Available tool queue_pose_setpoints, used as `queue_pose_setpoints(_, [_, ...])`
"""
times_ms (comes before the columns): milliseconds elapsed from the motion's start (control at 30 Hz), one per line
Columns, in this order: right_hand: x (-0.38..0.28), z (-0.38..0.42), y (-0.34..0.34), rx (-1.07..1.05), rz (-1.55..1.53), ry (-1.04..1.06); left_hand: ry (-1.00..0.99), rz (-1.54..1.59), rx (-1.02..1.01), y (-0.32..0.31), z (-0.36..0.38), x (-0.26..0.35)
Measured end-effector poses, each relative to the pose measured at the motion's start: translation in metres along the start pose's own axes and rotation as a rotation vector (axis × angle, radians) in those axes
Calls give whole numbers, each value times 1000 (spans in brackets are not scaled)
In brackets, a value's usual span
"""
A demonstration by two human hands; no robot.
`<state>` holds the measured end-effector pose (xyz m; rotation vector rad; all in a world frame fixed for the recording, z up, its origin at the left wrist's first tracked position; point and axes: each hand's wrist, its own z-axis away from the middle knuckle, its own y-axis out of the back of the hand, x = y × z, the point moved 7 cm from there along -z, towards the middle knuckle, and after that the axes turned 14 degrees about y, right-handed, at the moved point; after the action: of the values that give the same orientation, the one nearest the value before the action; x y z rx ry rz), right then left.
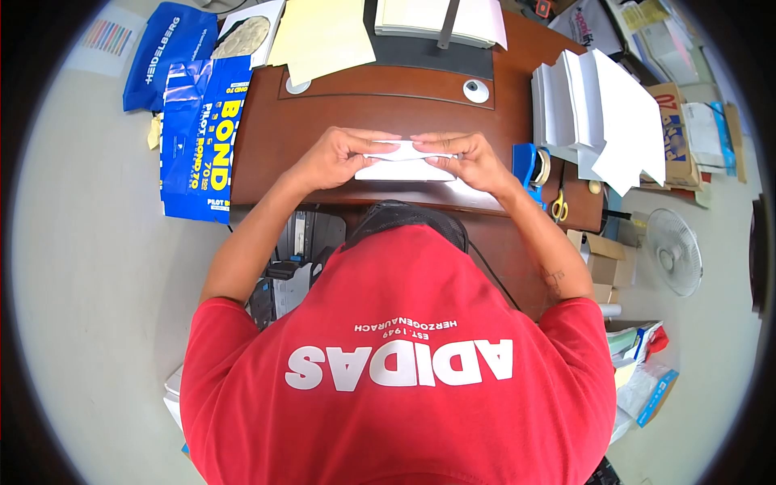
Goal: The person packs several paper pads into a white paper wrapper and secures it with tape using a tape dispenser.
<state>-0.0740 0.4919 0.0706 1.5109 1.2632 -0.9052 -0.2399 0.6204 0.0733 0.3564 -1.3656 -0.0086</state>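
At the frame's left, a blue printed paper wrapper (194,145) is overhanging the brown wooden worktop (303,113). Above centre, the left hand (330,158), angling inward, is pinching a folded white paper strip (404,172), its long axis running left to right; the right hand (475,160) is mirroring that grasp. Right of centre, a blue plastic dispenser (524,164) is holding a tape roll (544,168).

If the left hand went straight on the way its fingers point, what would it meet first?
Probably the right hand, which faces the left hand across the white paper both hold. Depth is unclear, so it could pass slightly above.
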Motion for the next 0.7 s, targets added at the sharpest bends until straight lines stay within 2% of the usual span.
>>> queue_pose_setpoints(100, [-10,0,-2,12,20,42,-88,-133,45,-1,7,10])
queue_pose_setpoints(167, [-25,-4,-1,-39,307,195,-91,-248,116,0,11,15])
queue_pose_setpoints(300, [-33,-1,-1,-126,470,200,-113,-429,167,-2,18,18])
queue_pose_setpoints(367, [-41,-1,-5,-268,708,218,-93,-480,201,-2,18,23])
queue_pose_setpoints(467, [-48,3,-9,-330,867,259,-127,-535,211,-3,17,22])
queue_pose_setpoints(600, [-43,6,-12,-296,874,275,-198,-620,241,-1,18,29])
queue_pose_setpoints(700, [-43,9,-12,-246,860,268,-211,-688,187,0,19,34])
